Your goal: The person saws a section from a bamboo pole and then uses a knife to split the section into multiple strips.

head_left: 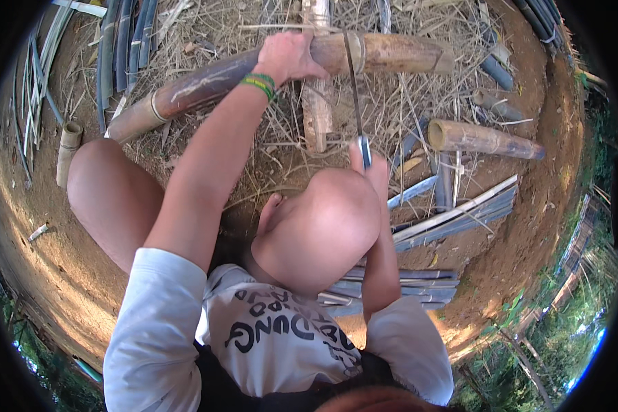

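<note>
A thick bamboo pole [202,88] lies crosswise in front of me, over a short pale wooden block [317,113]. My left hand [288,56] presses on top of the pole, fingers on its far side and thumb spread along the near side. A green band circles that wrist. In my right hand [379,165] is the handle of a hand saw [355,93], just beyond my raised knee. Its thin blade points away from me and crosses the pole close to a node, right of my left hand. The knee partly hides my right forearm. How deep the blade sits is unclear.
Dry straw and shavings [220,31] cover the ground around the pole. On the right lie a cut bamboo tube [484,139] and split bamboo strips [460,220]. More dark strips [123,44] are at the far left, with an upright bamboo piece [69,147] by my left knee.
</note>
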`<state>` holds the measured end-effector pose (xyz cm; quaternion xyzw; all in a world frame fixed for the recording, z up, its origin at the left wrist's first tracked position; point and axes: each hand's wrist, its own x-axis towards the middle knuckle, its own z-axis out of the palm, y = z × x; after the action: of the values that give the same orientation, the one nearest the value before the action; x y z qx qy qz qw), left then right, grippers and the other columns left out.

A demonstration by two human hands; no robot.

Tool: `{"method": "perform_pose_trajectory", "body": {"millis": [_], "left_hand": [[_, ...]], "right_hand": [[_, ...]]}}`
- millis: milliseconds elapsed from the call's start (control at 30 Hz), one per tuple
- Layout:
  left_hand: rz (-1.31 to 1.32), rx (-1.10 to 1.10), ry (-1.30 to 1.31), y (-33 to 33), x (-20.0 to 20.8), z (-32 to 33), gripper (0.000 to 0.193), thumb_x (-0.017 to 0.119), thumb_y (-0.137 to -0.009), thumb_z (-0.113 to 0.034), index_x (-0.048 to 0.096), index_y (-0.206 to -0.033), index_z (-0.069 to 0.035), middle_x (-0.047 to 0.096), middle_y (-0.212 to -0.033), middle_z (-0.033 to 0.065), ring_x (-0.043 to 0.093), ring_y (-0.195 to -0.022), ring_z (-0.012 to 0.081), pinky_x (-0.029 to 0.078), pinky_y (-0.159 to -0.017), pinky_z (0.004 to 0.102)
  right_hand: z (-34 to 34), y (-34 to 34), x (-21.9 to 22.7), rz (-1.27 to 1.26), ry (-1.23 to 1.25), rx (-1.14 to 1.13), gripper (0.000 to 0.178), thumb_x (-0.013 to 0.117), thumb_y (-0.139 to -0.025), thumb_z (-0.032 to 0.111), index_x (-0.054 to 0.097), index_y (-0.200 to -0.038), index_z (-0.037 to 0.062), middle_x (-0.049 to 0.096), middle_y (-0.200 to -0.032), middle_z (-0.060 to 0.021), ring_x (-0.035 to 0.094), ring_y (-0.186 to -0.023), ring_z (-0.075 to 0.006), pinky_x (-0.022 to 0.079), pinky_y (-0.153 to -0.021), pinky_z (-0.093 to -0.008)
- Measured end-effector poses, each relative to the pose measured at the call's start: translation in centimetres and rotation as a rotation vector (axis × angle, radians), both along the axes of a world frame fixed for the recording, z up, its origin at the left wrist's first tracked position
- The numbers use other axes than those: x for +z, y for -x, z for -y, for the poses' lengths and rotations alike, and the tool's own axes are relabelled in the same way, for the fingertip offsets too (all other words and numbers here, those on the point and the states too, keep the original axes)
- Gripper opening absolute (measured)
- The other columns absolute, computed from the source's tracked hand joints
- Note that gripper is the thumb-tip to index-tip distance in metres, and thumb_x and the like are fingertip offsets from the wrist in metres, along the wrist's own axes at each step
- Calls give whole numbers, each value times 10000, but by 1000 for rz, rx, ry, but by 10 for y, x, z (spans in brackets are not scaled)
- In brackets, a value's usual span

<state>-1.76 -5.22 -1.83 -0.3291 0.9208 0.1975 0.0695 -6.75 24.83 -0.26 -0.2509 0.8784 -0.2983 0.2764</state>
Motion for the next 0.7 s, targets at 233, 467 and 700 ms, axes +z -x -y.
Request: {"method": "perform_pose_trajectory", "body": {"millis": [233,467,700], "left_hand": [[-51,-45,-38,7,-4,9,1025,839,-577,-775,683,-1318,-84,773,-1146,208,751,-1078,376,599,-963,477],[-126,-81,-51,5,-5,24,1115,851,-603,-769,574,-1422,-64,753,-1181,209,737,-1111,382,586,-995,480],[-272,-178,506,-3,-22,-15,1051,827,-675,-771,541,-1391,-56,676,-1262,201,723,-1120,379,599,-961,460]], "right_hand": [[114,44,38,-27,12,-30,633,606,-1013,516,747,-857,-82,710,-801,-321,717,-813,-520,550,-741,-534],[-40,2,9,148,201,-276,412,654,-1046,360,684,-952,-40,607,-695,-107,572,-641,-205,467,-627,-406],[-67,-32,5,124,229,-257,365,658,-1050,340,649,-1146,-12,639,-762,-105,591,-676,-194,480,-648,-388]]}}
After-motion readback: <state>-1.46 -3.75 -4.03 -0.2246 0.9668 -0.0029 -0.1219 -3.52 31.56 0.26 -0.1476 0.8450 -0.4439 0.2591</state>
